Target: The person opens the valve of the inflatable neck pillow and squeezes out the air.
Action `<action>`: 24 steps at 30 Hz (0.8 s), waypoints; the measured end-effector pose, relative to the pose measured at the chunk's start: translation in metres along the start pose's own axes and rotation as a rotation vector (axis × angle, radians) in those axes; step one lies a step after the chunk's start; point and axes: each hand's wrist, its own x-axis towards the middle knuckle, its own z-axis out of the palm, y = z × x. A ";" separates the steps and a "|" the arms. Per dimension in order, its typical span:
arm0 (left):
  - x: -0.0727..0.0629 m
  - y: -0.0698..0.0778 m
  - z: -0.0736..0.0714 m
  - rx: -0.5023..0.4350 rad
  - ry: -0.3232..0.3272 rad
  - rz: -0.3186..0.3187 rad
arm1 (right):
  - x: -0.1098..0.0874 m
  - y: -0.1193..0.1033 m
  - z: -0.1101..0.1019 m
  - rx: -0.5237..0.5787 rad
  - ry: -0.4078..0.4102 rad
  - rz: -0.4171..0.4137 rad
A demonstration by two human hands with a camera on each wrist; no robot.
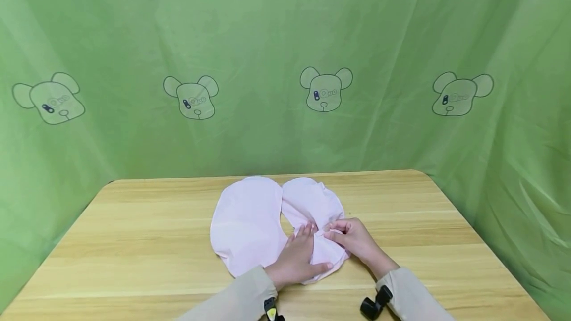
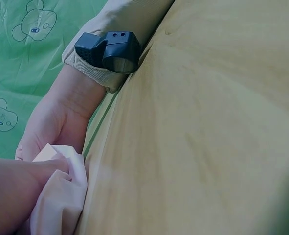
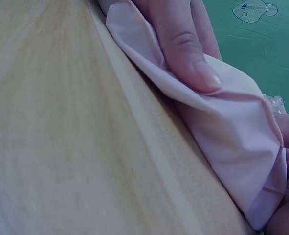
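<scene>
A green curtain (image 1: 258, 137) printed with bear heads hangs behind the wooden counter (image 1: 142, 241). On the counter's middle lies the pale pink cloth (image 1: 247, 217), two rounded lobes around a gap. The left hand (image 1: 295, 260) rests on its right lobe, fingers straight, thumb spread; the right hand (image 1: 358, 240) pinches a fold there between thumb and fingers.

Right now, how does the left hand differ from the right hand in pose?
The left hand lies with extended fingers on the pink cloth; the right hand pinches it. The left hand's thumb spreads wide; the right hand's thumb sits near its index finger. Both touch the cloth.
</scene>
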 end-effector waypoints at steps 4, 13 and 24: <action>0.000 0.002 -0.001 0.035 -0.005 0.002 | 0.000 0.000 -0.001 0.007 -0.008 -0.008; 0.002 -0.002 0.004 -0.059 0.031 -0.026 | -0.001 0.000 -0.001 0.019 -0.023 -0.021; 0.001 -0.002 0.005 -0.234 0.188 -0.031 | -0.001 -0.002 -0.001 0.000 -0.016 -0.003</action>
